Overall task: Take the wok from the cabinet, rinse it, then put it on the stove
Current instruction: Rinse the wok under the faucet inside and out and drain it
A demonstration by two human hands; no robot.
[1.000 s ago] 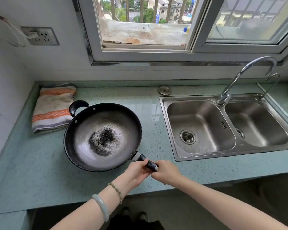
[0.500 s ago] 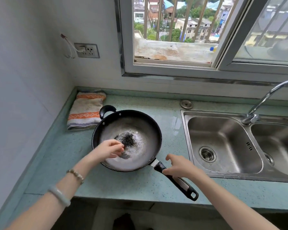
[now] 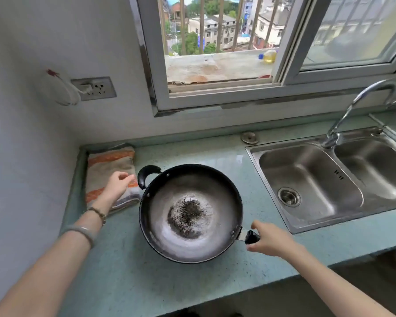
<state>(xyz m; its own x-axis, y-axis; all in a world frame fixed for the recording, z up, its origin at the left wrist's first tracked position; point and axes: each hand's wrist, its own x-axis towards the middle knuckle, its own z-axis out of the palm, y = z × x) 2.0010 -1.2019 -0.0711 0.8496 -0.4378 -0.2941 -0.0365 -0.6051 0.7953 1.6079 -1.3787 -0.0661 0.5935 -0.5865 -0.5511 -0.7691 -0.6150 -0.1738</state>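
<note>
A black wok [image 3: 190,213] with a worn grey inside and a dark burnt patch at its centre rests on the green countertop [image 3: 128,277]. Its small loop handle [image 3: 146,173] points to the back left. My right hand [image 3: 270,240] covers the long black handle [image 3: 252,236] at the wok's right side and grips it. My left hand [image 3: 118,186] hovers over the folded cloth [image 3: 108,165] just left of the loop handle, fingers loosely curled, holding nothing that I can see. No stove is in view.
A steel double sink [image 3: 329,179] with a curved tap [image 3: 357,104] lies to the right. A round metal plug [image 3: 249,137] sits at the back of the counter. A wall socket [image 3: 96,88] and an open window [image 3: 217,42] are behind.
My left hand has left the inside of the wok and moved back left over the cloth. My right hand has closed over the long handle, which was lying free before.
</note>
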